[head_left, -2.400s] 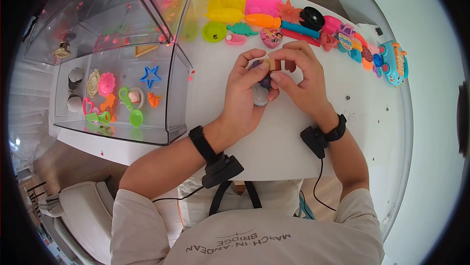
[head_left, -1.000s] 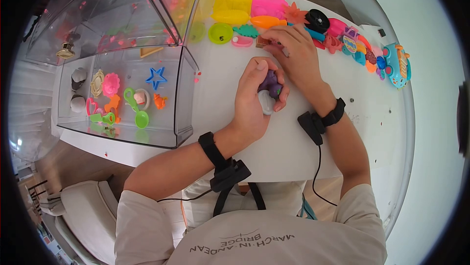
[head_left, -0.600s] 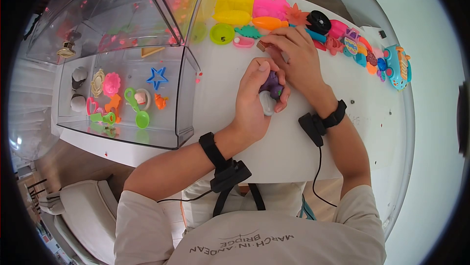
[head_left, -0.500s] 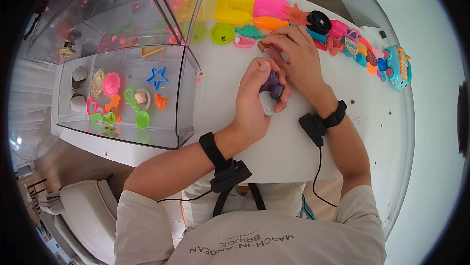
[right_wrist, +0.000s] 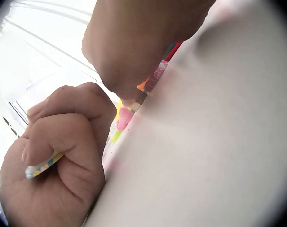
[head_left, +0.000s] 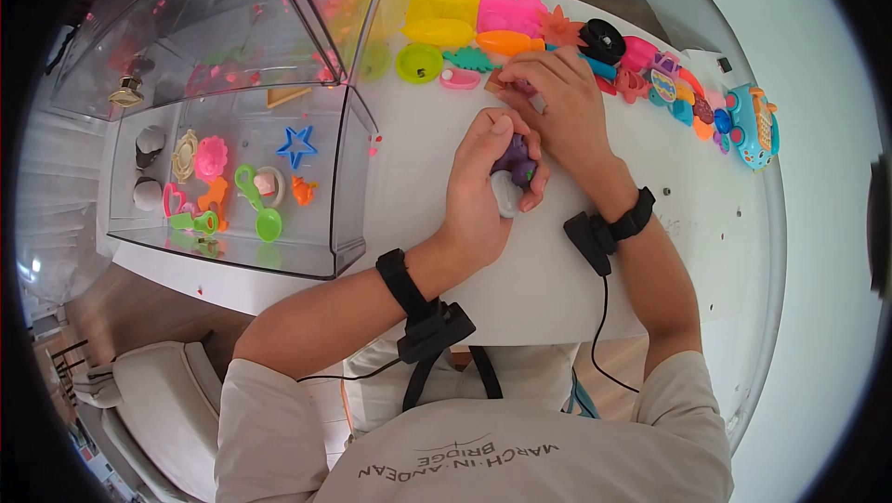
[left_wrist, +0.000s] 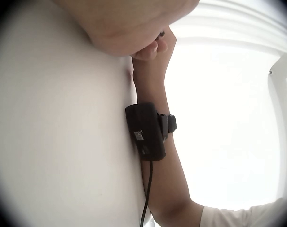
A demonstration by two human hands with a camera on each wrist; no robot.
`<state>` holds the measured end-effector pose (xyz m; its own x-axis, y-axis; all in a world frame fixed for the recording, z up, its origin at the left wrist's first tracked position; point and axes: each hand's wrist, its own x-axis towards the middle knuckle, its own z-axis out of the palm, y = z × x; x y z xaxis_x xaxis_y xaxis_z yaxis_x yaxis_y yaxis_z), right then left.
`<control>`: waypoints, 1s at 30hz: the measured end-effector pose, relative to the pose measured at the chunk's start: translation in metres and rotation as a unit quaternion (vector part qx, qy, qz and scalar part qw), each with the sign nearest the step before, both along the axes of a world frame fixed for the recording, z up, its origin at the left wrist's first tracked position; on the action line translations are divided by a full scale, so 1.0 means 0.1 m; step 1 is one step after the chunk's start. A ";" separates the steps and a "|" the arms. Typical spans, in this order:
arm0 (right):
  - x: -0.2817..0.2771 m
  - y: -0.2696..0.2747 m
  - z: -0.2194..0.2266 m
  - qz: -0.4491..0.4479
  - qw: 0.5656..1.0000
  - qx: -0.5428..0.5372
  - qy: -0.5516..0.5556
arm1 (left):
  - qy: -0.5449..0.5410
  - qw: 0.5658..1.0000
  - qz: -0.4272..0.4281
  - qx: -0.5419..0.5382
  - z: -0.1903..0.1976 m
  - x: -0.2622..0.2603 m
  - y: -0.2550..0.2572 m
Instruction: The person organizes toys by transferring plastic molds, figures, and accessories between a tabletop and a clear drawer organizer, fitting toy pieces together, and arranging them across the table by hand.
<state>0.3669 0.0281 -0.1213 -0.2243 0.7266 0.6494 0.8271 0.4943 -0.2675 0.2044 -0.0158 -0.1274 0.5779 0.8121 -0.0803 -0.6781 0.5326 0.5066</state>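
Left hand curled tight round a purple lump with a pale grey lump under it; thumb on top, fingers wrapped, both lumps soft-looking and matte, like dough. Held just above the white desk, mid-desk, near the person's front edge. Right wrist view shows the same fist with a speckled flat edge poking out between the fingers.

Right hand just beyond it, fingers bent, tips pinching a small brown block at the toy row; block mostly hidden, shape unclear.

Toy row along the far desk edge: hard glossy plastic, yellow mould, pink mould, green ring, black wheel, blue toy phone.

Left of the hands: clear plastic box, lid up, holding a blue star cutter and green scoop.
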 end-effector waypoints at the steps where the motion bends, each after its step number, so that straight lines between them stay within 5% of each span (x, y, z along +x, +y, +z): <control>1: 0.00 0.00 0.00 0.003 1.000 0.001 0.002 | -0.001 1.000 0.001 -0.001 0.00 0.00 0.00; 30: 0.03 0.00 -0.02 0.007 1.000 -0.020 0.008 | -0.001 1.000 0.003 0.013 0.00 -0.01 0.01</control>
